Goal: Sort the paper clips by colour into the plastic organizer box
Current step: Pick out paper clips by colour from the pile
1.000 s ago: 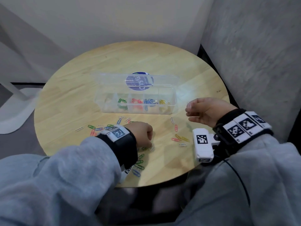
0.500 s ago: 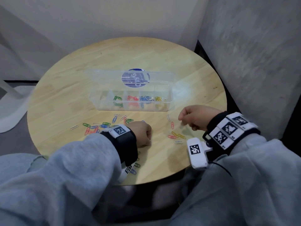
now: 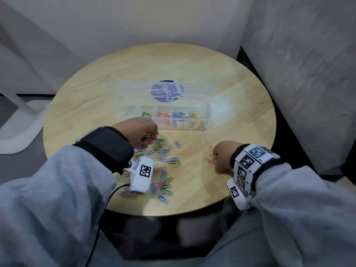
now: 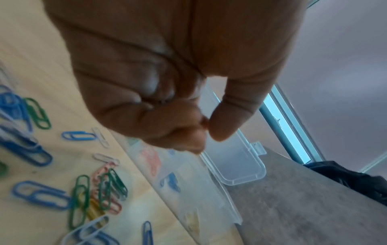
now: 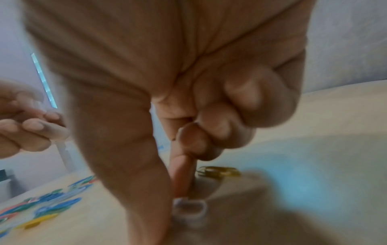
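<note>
The clear organizer box (image 3: 207,112) stands mid-table with its lid (image 3: 131,89) folded open behind. Its compartments hold green (image 3: 146,114), red (image 3: 163,115), blue (image 3: 180,115) and yellow clips (image 3: 195,115). My left hand (image 3: 148,137) hovers just in front of the box's left end, fingers curled round a few pale paper clips (image 3: 148,136); in the left wrist view, the left hand (image 4: 206,126) has thumb against forefinger. My right hand (image 3: 214,165) is down on the table at the right. Seen from that wrist, my right hand (image 5: 178,199) pinches a white clip (image 5: 189,205) between thumb and forefinger, next to a yellow clip (image 5: 217,171).
A heap of loose mixed-colour clips (image 3: 163,166) lies under and right of my left wrist. A white clip (image 3: 206,137) and a red clip (image 3: 210,146) lie beyond my right hand. The round wooden table (image 3: 240,105) meets a grey wall (image 3: 308,74) at right.
My left hand has lifted off the table and moved toward the box with clips in its fingers. My right hand has dropped from mid-air onto the small group of clips at the right.
</note>
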The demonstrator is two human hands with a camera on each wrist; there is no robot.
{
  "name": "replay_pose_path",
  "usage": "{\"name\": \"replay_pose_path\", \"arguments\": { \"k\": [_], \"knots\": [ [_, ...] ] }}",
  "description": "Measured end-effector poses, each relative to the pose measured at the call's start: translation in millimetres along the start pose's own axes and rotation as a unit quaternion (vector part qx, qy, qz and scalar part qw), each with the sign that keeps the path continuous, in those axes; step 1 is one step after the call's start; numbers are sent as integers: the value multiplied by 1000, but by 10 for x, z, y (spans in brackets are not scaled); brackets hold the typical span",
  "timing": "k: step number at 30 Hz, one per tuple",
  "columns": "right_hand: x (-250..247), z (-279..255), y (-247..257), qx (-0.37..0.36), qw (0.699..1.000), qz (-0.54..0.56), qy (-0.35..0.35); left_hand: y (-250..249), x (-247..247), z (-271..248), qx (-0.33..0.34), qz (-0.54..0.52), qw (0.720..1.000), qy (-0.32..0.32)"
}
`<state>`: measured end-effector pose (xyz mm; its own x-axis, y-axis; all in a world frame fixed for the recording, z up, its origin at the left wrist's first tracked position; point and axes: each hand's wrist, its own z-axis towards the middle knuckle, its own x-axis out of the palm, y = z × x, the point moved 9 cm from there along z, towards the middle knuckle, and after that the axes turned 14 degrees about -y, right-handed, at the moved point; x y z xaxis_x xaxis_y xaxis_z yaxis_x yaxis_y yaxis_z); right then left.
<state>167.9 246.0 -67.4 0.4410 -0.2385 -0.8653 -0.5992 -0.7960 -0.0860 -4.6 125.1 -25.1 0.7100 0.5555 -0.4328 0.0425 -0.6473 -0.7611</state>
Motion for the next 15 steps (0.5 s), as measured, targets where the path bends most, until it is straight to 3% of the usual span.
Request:
{"name": "replay_pose_path", "arguments": {
  "k": [3,7,9,12,14,15],
  "knots": [
    [-16,23,13,-4,999,38,0,40,36,4,32,119,992,5],
    [-255,58,-166,44,972,227,-39,93,117,-25,85,289,953,10],
    [-380,119,-302,74,929,358,-56,162,130,-14,74,303,950,8],
    [-487,211,-395,104,817,563,-73,220,144,-1,66,297,952,11],
    [-497,268,-353,109,756,643,-61,207,102,10,75,304,950,4],
    [-490,289,-319,113,740,661,-50,204,85,22,77,302,950,7]
  ]
}}
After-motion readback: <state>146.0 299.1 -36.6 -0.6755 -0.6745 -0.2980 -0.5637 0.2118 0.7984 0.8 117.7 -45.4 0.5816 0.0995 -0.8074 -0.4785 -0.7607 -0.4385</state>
